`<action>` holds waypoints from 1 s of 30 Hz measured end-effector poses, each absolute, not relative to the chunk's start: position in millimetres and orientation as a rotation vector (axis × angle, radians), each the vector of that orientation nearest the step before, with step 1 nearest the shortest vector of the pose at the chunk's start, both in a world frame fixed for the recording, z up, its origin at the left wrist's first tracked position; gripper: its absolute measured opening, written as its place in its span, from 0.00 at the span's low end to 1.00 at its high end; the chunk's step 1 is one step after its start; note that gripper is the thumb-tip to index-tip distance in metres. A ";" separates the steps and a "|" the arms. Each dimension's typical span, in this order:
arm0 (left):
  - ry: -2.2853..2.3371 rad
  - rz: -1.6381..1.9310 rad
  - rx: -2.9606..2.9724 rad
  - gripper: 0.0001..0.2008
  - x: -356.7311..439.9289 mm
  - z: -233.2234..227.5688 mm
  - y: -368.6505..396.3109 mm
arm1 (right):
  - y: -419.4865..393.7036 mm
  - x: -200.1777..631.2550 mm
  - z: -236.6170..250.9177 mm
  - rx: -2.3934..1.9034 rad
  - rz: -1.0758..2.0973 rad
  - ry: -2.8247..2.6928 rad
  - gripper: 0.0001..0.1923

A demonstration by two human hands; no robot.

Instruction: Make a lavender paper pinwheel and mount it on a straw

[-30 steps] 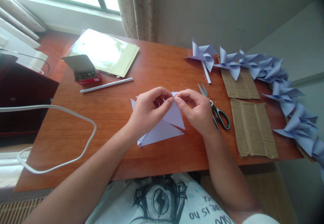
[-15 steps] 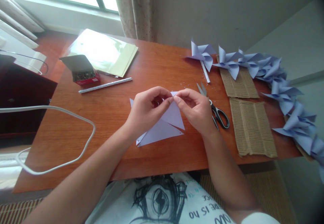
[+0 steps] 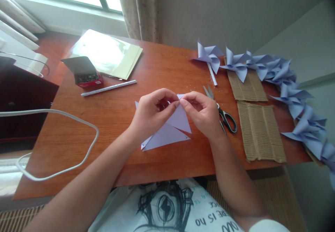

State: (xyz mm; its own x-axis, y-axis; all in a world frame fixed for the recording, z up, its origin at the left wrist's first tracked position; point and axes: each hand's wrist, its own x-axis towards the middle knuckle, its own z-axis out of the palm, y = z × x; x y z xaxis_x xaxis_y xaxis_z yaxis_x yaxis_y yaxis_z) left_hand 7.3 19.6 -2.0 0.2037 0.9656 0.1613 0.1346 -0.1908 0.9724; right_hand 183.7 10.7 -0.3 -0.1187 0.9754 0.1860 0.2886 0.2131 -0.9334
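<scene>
Paper sheet, pale violet, slit inward from at least one corner. Head view: resting on the counter, partly beneath left hand and right hand. Grip of each: pinched closed, seemingly on the far corner, presumably for fine control; anything smaller within, cannot tell. Scissors: beside right hand, blades pointing away, likely for easy reach. Red box: lid raised, presumably for access to contents.

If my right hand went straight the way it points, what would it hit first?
Probably the left hand: its fingers lie just ahead of the right hand, at the paper. Exact depth is unclear.
</scene>
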 end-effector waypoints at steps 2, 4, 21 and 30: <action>1.089 1.112 1.541 0.06 7.2 -1.4 19.5 | 10.7 184.0 -0.2 -1.230 0.954 -1.594 0.05; 1.092 1.109 1.542 0.06 7.3 -1.0 19.6 | 10.7 184.1 -0.1 -1.231 0.948 -1.597 0.05; 1.121 1.096 1.540 0.06 7.7 0.2 20.2 | 10.3 182.4 2.7 -1.238 0.857 -1.657 0.03; 1.110 1.100 1.553 0.06 8.0 -2.7 20.0 | 10.1 182.5 3.7 -1.248 0.769 -1.732 0.04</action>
State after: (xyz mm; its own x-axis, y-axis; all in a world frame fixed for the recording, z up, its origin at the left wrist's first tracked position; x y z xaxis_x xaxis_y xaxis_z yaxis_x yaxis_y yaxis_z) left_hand 8.0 20.0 -2.7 0.2000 0.9677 0.1532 0.1620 -0.1869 0.9689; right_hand 182.5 10.1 3.7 -0.1454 0.9494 0.2785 0.4302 0.3142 -0.8463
